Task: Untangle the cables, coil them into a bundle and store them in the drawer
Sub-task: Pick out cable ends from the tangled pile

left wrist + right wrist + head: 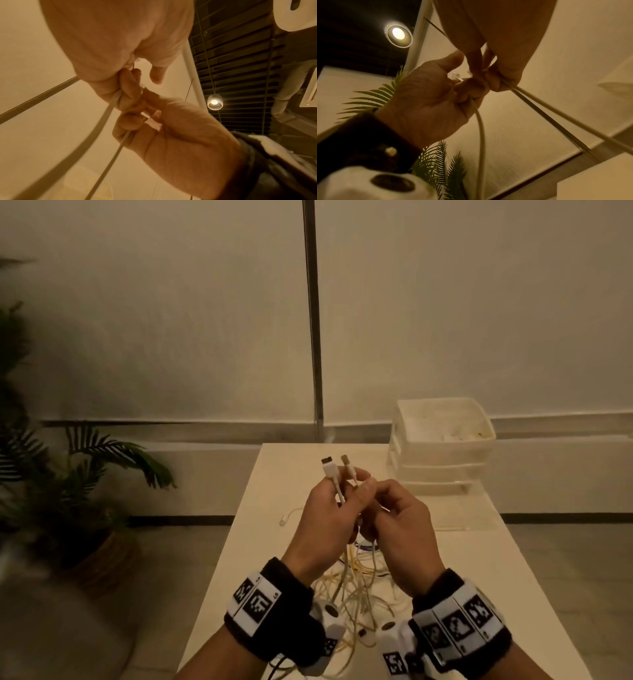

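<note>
Head view: drawer unit point(442, 446) beyond hands point(363, 518).

- Your white table point(281, 549) carries a heap of tangled cables point(356, 594) at its near end.
- 1 drawer unit point(442, 446) stands at your far right corner.

I hold both hands raised close together in front of me, backs toward me, knuckles nearly touching. My left hand point(325, 518) has its fingers curled, thumb and fingertips pinching. My right hand point(399, 529) is curled too, its fingers closed into a loose fist. Black bands wrap both wrists.
</note>
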